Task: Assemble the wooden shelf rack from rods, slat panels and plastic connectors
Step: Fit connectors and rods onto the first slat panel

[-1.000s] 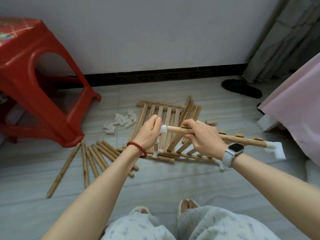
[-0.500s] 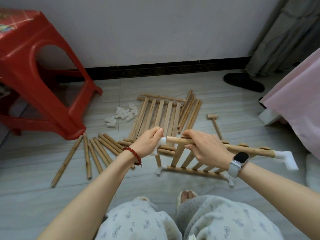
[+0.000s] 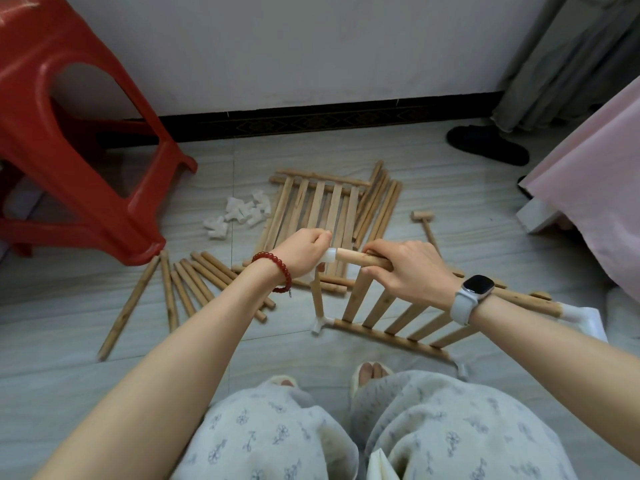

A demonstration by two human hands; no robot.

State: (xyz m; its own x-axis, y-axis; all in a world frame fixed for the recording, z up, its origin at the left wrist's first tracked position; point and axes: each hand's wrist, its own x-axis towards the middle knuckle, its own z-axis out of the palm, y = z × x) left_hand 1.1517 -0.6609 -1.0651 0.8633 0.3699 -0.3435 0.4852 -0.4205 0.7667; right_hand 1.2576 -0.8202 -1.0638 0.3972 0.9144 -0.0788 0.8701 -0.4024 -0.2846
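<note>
Left hand, red bead bracelet at the wrist, fingers curled round a white plastic connector capping the near end of the top rod. Right hand, smartwatch on its wrist, wrapped over that same rod just beside the connector, thumb tucked underneath. Held up off the floor, a slat panel standing on edge, slats slanting down to a bottom rail with a white corner connector on the tiles; a short upright rod rising from that corner toward the gripped connector. Far right end of the top rod ending in another white connector.

Beyond the hands, a second slat panel lying flat on the floor, loose rods stacked against its right edge. To the left, more loose rods fanned out on the tiles, and a small heap of white connectors near the red plastic stool. Small wooden mallet lying right of the flat panel. Black slipper by the wall, pink cloth at the right edge.
</note>
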